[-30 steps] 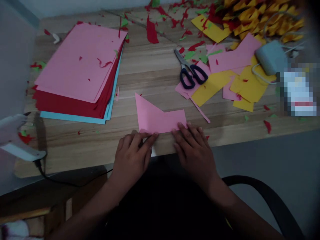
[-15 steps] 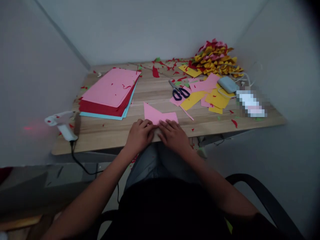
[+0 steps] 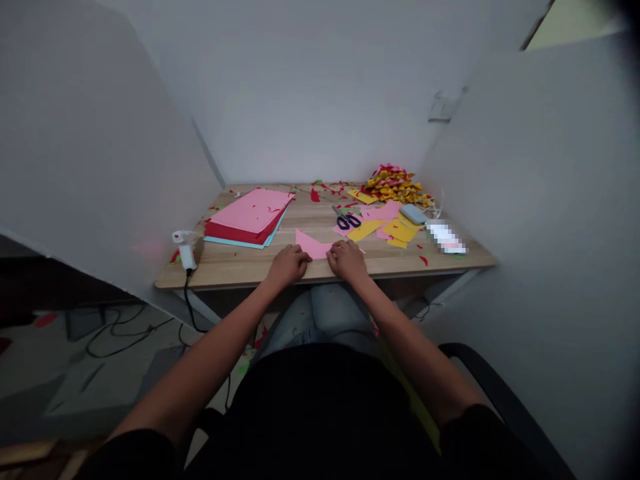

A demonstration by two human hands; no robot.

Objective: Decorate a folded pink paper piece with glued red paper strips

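Observation:
A folded piece of pink paper (image 3: 313, 249) lies at the table's front edge, with a pointed corner standing up at its left. My left hand (image 3: 289, 265) is closed with its fingertips pinching the paper's lower left edge. At the other side my right hand (image 3: 349, 259) has curled fingers that grip the paper's right end and hide part of it. Beyond the right hand, scissors (image 3: 347, 221) with dark handles rest on pink and yellow paper pieces (image 3: 399, 230).
To the left lies a stack of pink, red and blue paper sheets (image 3: 253, 212). A white corded device (image 3: 185, 253) stands at the left edge. Folded yellow and pink pieces (image 3: 395, 185) are heaped at back right, near a light-blue box (image 3: 413, 214) and a blurred phone (image 3: 445, 237). Scraps litter the table.
My view has tilted up, so the table appears lower and smaller. My hands have spread apart along the pink paper, uncovering its middle.

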